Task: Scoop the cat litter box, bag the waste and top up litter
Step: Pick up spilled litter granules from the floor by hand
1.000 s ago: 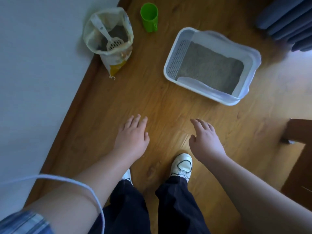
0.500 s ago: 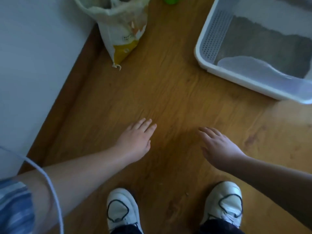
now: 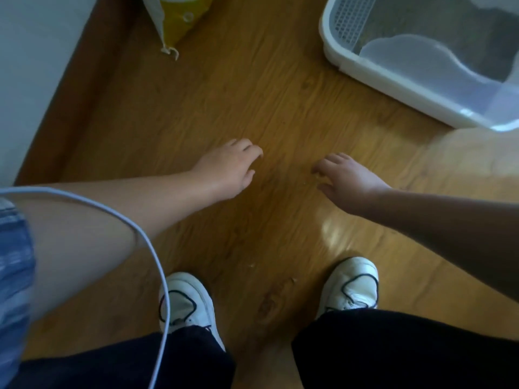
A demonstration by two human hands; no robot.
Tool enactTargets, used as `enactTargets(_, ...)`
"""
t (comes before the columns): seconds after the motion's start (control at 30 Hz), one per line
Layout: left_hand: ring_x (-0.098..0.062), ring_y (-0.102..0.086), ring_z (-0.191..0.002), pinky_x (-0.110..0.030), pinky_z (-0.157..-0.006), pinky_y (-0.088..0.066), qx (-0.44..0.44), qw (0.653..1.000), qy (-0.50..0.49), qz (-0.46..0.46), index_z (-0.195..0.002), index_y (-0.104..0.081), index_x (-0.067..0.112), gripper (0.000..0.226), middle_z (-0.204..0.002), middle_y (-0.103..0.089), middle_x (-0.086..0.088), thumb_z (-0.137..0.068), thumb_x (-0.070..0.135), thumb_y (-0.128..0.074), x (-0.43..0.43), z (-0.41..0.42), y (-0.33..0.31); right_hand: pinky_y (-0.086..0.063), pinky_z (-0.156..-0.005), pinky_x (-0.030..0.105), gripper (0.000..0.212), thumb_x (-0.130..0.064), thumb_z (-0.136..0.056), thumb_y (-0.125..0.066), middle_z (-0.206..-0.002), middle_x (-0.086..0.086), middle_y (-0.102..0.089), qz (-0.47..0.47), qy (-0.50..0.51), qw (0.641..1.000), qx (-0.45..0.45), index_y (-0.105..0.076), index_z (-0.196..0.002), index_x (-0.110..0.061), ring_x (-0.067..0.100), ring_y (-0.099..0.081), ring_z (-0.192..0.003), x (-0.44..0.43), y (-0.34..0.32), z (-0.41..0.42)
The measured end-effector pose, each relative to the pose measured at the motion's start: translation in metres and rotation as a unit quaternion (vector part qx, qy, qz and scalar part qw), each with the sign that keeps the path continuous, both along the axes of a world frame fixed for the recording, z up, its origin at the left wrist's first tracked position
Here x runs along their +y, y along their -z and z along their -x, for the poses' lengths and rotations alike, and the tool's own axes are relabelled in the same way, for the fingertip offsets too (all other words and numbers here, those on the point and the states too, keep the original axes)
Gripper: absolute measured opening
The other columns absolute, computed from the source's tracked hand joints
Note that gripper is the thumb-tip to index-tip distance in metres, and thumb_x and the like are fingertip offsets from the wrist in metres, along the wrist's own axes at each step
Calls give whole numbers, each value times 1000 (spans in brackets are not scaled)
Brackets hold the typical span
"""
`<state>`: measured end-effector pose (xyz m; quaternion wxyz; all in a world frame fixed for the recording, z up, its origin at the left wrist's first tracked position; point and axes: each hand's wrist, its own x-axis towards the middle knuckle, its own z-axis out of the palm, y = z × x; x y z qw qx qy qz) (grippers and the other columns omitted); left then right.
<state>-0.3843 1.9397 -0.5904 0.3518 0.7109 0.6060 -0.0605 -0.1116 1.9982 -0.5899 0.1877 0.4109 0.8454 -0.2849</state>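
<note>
The white litter box (image 3: pixel 393 80) lies at the top right, cut by the frame edge, with grey litter (image 3: pixel 415 26) inside and a perforated panel at its left end. The yellow-and-white litter bag (image 3: pixel 179 21) shows only its bottom corner at the top, near the wall. My left hand (image 3: pixel 227 169) hovers over the wooden floor at the centre, fingers loosely curled, holding nothing. My right hand (image 3: pixel 348 178) is beside it to the right, fingers relaxed and spread, also empty. Both hands are well short of the box and the bag. The scoop and the green cup are out of view.
A white wall (image 3: pixel 36 66) with a brown skirting board runs along the left. My two white shoes (image 3: pixel 185 304) and dark trouser legs fill the bottom. A white cable (image 3: pixel 157 262) hangs close to the camera at lower left. A few crumbs lie on the floor.
The view has dropped lower and closer to the floor; the box and bag slid up toward the frame edge. My legs came into view, and my left fingers have curled a little.
</note>
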Motion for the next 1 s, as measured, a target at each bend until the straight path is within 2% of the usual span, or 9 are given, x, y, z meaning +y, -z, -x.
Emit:
enactTargets(0.17,-18,-44,-132,-36,-104,-45,-40,988,-148,-19,-142,-45,23,41,-146,-45,4,-102,20,-46,-5,-25,15,-49,-92,38,24,-25,-93,-61,-109,-1,-58,-8,55,998,33,-60,-117,-20,22,-52,-108,-24,32,-15)
enactTargets(0.27,-8,-55,-113,-25,-91,-49,-120,927,-355,-27,-130,-55,25,34,-127,-55,10,-99,13,-51,-20,-43,17,-48,-88,35,21,-25,-94,-61,-106,-1,-58,-21,105,992,73,-63,-114,-17,20,-50,-102,-40,46,-10)
enactTargets(0.33,-10,-63,-101,-28,-82,-54,-211,827,-519,46,-116,-60,23,23,-113,-62,7,-99,11,-50,-25,-54,18,-49,-85,34,16,-23,-94,-61,-103,-3,-59,-33,139,986,91,-63,-109,-17,18,-50,-98,-46,51,-6)
enactTargets(0.43,-22,-71,-97,-39,-84,-58,-420,566,-690,168,-112,-63,13,20,-108,-69,-8,-102,14,-45,-30,-67,14,-50,-83,36,11,-23,-95,-60,-99,-5,-58,-42,160,982,94,-62,-106,-20,16,-50,-94,-45,52,-1)
enactTargets(0.47,-23,-71,-99,-40,-85,-58,-460,496,-713,185,-115,-63,10,22,-110,-70,-10,-103,17,-46,-34,-71,13,-50,-83,36,11,-24,-96,-59,-99,-5,-58,-44,160,982,91,-62,-105,-20,16,-50,-93,-45,52,1)
enactTargets(0.5,-24,-71,-103,-40,-86,-57,-479,452,-727,196,-119,-62,8,25,-112,-70,-11,-103,19,-46,-38,-75,12,-50,-82,36,10,-24,-96,-58,-98,-5,-58,-47,159,982,87,-61,-105,-20,16,-50,-93,-43,51,2)
enactTargets(0.53,-26,-70,-106,-41,-89,-56,-490,429,-731,204,-121,-61,8,27,-114,-70,-12,-104,21,-45,-42,-79,10,-50,-81,36,10,-25,-96,-57,-98,-5,-58,-52,155,983,84,-61,-104,-20,16,-50,-93,-42,51,3)
enactTargets(0.83,-28,-70,-107,-41,-91,-57,-495,457,-704,226,-117,-62,6,30,-113,-71,-14,-105,26,-43,-52,-93,10,-50,-74,36,12,-25,-99,-53,-98,-5,-62,-81,128,986,73,-63,-103,-20,18,-54,-92,-41,53,12)
enactTargets(1.0,-29,-69,-109,-43,-96,-55,-502,452,-703,221,-117,-62,4,34,-117,-70,-17,-106,28,-40,-47,-91,11,-52,-72,36,15,-26,-100,-50,-100,-4,-61,-89,88,991,43,-63,-105,-19,18,-53,-95,-34,52,17)
